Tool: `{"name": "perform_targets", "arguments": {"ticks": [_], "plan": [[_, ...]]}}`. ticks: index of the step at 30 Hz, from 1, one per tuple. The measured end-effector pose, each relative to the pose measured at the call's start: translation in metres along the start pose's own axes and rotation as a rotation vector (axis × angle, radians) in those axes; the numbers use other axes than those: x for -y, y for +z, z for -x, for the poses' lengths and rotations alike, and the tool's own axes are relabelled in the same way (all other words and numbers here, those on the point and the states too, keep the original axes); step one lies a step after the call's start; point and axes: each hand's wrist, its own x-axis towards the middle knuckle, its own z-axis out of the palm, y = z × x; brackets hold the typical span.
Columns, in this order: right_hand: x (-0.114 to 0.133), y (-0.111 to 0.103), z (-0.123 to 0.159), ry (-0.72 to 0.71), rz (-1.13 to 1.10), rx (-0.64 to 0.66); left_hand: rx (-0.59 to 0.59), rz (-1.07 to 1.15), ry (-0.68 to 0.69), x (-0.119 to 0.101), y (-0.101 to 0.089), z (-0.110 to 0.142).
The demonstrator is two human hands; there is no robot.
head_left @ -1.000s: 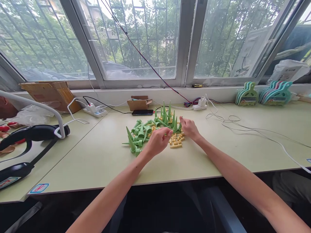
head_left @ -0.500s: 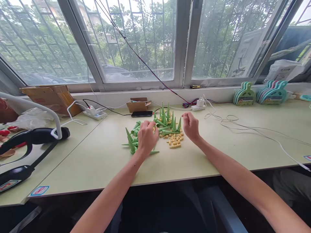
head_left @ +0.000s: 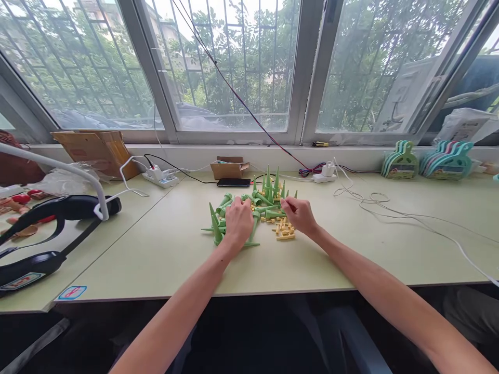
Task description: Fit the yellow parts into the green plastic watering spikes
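My left hand [head_left: 238, 222] is closed, its fingers curled down among the green plastic spikes [head_left: 217, 228]; what they grip, if anything, is hidden. One green spike [head_left: 254, 227] lies or leans right beside its thumb side; whether the hand touches it I cannot tell. Thumb and fingers of my right hand [head_left: 300, 214] are pinched together just above the pile's right side, and anything between them is too small to make out. Below that hand are several small yellow plastic pegs [head_left: 285, 231]. Behind the hands several green spikes [head_left: 268, 188] stand point up.
A black phone [head_left: 234, 183] and a small open cardboard box [head_left: 229, 169] are behind the pile. Power strips [head_left: 324, 177] and white cables [head_left: 374, 200] run along the back and right. A black headset strap [head_left: 74, 208] lies left; green plastic paddle-shaped items [head_left: 401, 161] stand right.
My right hand has come down and left to the pile, its fingers still pinched. My left hand stays over the spikes, with more of the spike beside it showing. The view has shifted slightly.
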Motion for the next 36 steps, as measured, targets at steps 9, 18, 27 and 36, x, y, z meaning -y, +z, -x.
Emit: {"name": "perform_targets", "arguments": {"ticks": [9, 18, 27, 36], "plan": [[0.000, 0.001, 0.001, -0.006, -0.012, 0.037, -0.043, 0.038, 0.032, -0.002, 0.003, 0.002], [0.002, 0.002, 0.001, -0.002, -0.036, 0.049, -0.180, 0.384, 0.137, -0.010, -0.001, 0.004], [0.009, 0.000, 0.002, 0.032, -0.242, 0.228, -0.121, 0.643, 0.309, -0.023, 0.001, 0.012], [0.010, 0.001, 0.003, -0.030, -0.246, 0.204, -0.120, 0.699, 0.264, -0.023, 0.008, 0.012]]}}
